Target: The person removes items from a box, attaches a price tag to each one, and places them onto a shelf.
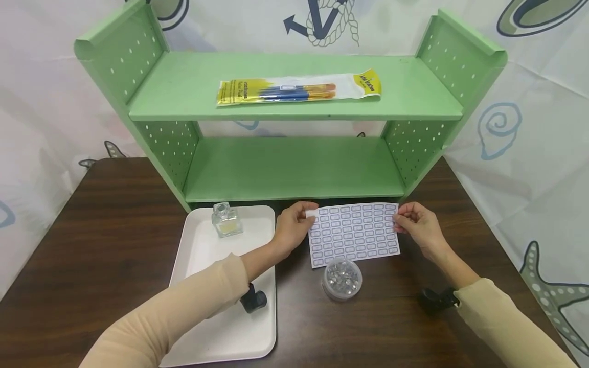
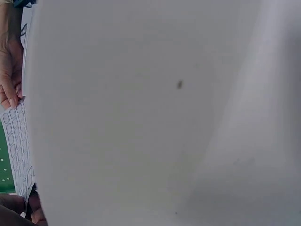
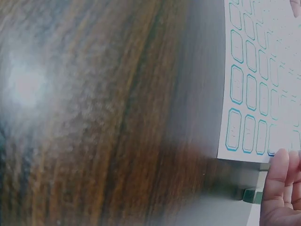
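Note:
Between both hands is a white sheet of blue-bordered label stickers point(image 1: 354, 232), printed in rows. My left hand point(image 1: 293, 225) pinches its upper left corner between thumb and fingers. At the opposite side, my right hand point(image 1: 417, 225) pinches the upper right edge; the right wrist view shows the fingertips point(image 3: 281, 162) at the sheet's edge. Just below the sheet's lower edge stands a round clear tub point(image 1: 342, 278) filled with small shiny clear pieces. In the left wrist view, the sheet point(image 2: 18, 146) shows only as a strip at the far left.
A white tray point(image 1: 221, 337) lies under my left forearm, holding a square glass bottle point(image 1: 227, 221) with a yellowish label. Behind the sheet stands a green two-tier shelf point(image 1: 294, 166); a packet of paint brushes point(image 1: 299, 89) bearing one small label lies on its upper tier.

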`<state>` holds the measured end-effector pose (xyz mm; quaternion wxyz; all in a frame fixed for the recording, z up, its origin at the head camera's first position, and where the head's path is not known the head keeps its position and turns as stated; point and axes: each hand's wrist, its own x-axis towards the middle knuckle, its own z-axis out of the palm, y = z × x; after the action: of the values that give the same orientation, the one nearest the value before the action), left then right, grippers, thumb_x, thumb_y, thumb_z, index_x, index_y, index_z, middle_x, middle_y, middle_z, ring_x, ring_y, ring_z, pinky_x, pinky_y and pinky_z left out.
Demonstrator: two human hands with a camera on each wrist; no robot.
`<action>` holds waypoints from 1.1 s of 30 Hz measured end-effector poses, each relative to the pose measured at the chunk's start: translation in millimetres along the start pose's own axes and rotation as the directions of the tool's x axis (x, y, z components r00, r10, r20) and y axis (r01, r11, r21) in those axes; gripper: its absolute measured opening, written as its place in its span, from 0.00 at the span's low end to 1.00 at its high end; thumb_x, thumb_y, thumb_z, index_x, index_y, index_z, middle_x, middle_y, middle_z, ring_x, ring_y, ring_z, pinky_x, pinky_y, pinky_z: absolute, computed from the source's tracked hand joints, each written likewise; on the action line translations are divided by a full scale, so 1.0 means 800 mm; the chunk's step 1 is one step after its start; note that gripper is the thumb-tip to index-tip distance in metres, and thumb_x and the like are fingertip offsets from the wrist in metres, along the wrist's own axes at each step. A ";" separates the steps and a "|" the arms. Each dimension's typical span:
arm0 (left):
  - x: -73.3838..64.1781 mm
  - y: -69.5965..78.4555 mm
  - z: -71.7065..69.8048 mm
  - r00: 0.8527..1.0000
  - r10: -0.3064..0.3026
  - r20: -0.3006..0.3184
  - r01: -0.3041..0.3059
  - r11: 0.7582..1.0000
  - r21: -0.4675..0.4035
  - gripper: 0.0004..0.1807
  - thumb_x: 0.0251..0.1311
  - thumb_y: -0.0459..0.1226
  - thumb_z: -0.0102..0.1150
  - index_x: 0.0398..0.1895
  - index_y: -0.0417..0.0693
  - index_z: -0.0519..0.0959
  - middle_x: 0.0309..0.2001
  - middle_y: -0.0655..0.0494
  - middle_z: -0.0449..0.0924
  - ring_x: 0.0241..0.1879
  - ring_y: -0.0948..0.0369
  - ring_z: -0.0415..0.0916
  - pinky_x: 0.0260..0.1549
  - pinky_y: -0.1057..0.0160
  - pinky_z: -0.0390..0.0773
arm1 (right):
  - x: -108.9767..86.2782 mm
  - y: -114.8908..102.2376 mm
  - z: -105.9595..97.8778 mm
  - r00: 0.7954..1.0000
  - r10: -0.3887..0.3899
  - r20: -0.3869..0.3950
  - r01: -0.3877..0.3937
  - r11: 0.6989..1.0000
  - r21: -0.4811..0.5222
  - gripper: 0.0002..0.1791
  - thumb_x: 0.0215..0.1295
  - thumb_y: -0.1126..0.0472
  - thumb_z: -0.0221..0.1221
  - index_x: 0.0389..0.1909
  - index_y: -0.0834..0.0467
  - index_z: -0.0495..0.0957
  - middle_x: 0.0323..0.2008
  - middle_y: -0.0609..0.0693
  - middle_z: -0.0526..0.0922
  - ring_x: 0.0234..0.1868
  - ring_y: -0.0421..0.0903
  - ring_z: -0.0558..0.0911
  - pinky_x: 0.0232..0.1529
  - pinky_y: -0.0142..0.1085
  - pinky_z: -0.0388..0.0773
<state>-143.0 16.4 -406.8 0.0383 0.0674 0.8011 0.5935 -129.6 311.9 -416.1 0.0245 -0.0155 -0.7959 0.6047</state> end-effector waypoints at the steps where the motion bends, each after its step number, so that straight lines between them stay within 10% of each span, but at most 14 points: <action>1: 0.000 0.001 0.000 1.000 0.001 0.000 -0.001 1.000 -0.002 0.13 0.59 0.28 0.56 0.48 0.41 0.79 0.31 0.49 0.78 0.26 0.65 0.73 0.24 0.72 0.71 | 0.000 -0.001 0.000 1.000 -0.002 0.000 0.002 1.000 0.001 0.12 0.63 0.70 0.57 0.41 0.74 0.67 0.27 0.41 0.75 0.27 0.34 0.78 0.31 0.26 0.80; 33: 0.000 0.007 0.001 0.999 -0.020 -0.045 0.019 1.000 -0.017 0.08 0.56 0.34 0.63 0.39 0.44 0.83 0.22 0.59 0.68 0.22 0.65 0.64 0.19 0.71 0.61 | -0.003 -0.005 0.001 0.999 -0.034 -0.001 0.034 0.999 0.041 0.11 0.63 0.70 0.57 0.40 0.73 0.67 0.27 0.42 0.76 0.27 0.34 0.79 0.31 0.27 0.80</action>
<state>-142.3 18.5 -401.8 0.0266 0.0457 0.7973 0.6012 -127.1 309.7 -412.3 0.0352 -0.0017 -0.7835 0.6204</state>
